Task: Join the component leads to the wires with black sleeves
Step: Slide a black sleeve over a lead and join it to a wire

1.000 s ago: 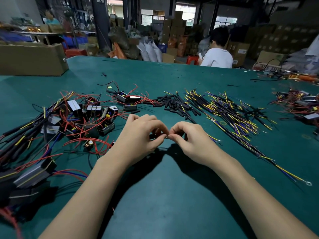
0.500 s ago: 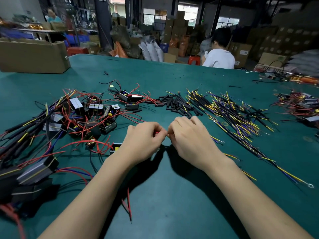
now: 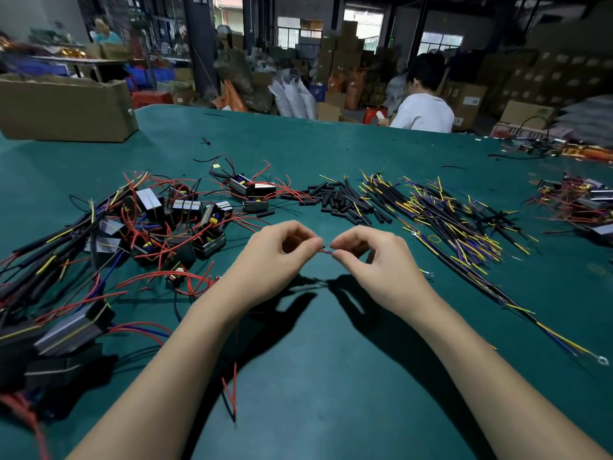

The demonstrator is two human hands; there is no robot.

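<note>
Pinching a red lead end (image 3: 322,250), the left hand (image 3: 275,260) meets the right hand (image 3: 378,260), which pinches a purple wire end (image 3: 329,251) — the two ends touch between the fingertips, raised above the green table (image 3: 331,376) near its middle. No writing is legible. Black sleeves (image 3: 341,199) lie beyond, components (image 3: 185,207) toward the left edge, sleeved wires (image 3: 447,220) toward the right.

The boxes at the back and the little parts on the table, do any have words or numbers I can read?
None can be read.
White label on a cardboard box: too blurred.
Green mark on another box: too blurred.
Components on the table: no readable print.
</note>
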